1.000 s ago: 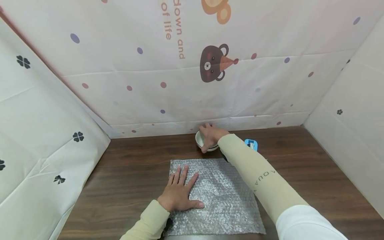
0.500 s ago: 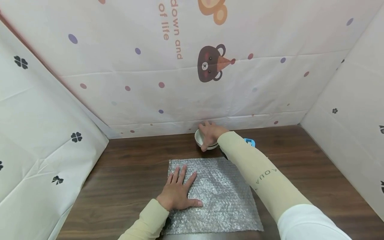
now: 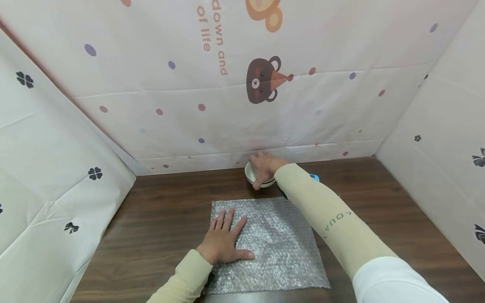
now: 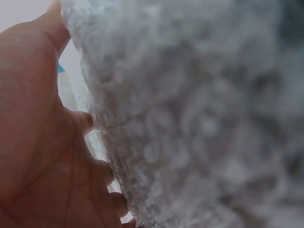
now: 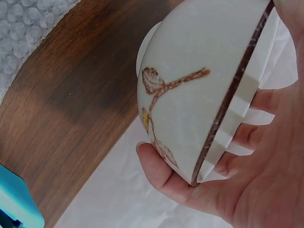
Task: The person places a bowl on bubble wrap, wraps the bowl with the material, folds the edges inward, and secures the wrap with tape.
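Observation:
My left hand (image 3: pixel 222 244) lies with fingers spread on the sheet of bubble wrap (image 3: pixel 282 248), over its left part. In the left wrist view the palm (image 4: pixel 52 137) faces the blurred, wrinkled plastic. At the back of the table my right hand (image 3: pixel 265 167) grips a white bowl (image 3: pixel 249 173) by its rim. Seen from the right wrist, the bowl (image 5: pixel 199 85) has a dark brown band at the rim and a brown twig pattern outside. One digit presses its outer wall while the other fingers reach over the inner side.
A small blue object (image 3: pixel 314 177) sits behind my right forearm, mostly hidden; its blue edge (image 5: pixel 19 199) also shows in the right wrist view. Brown wooden table (image 3: pixel 163 223) surrounds the wrap. A printed white sheet (image 3: pixel 170 126) rises right behind the bowl, with more white sheets at both sides.
The head view has shifted slightly, so the scene sits a little further left. Both hands keep their places on the wrap and the bowl. My right sleeve now covers more of the blue object.

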